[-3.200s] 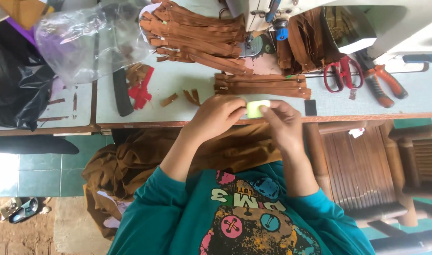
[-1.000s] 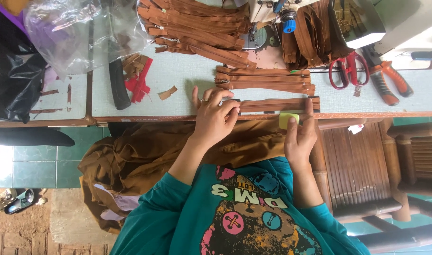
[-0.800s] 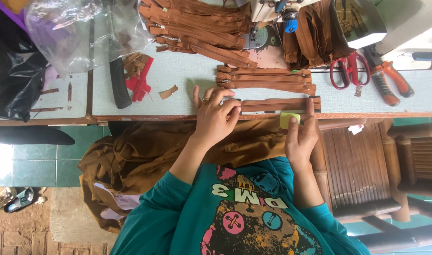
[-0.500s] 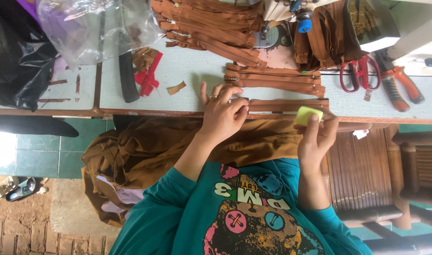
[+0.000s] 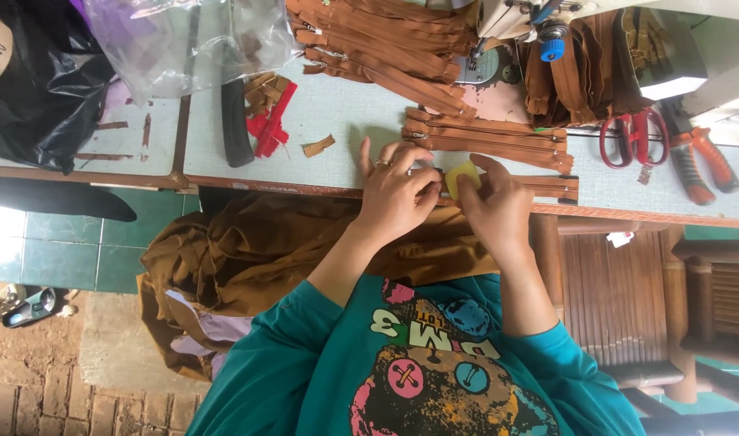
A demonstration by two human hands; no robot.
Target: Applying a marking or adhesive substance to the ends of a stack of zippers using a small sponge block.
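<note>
A brown zipper (image 5: 547, 187) lies along the near edge of the pale sewing table (image 5: 345, 121). My left hand (image 5: 393, 190), with a ring on one finger, pinches the zipper's left end against the table. Right beside it, my right hand (image 5: 492, 206) holds a small yellow block (image 5: 460, 178) between thumb and fingers, pressed to the zipper. The two hands almost touch. Brown fabric (image 5: 264, 250) is bunched in my lap under the table edge.
Stacks of brown zippers (image 5: 482, 141) and a larger heap (image 5: 385, 32) lie beyond the hands. Red scissors (image 5: 632, 137) and orange-handled pliers (image 5: 704, 161) sit at the right, near a sewing machine (image 5: 547, 24). A clear plastic bag (image 5: 184, 40), black bag (image 5: 38, 89), red scraps (image 5: 271, 121) lie left.
My right hand has slid the yellow block leftward along the zipper, from its right end back to my left hand. The left hand has stayed on the zipper's left end.
</note>
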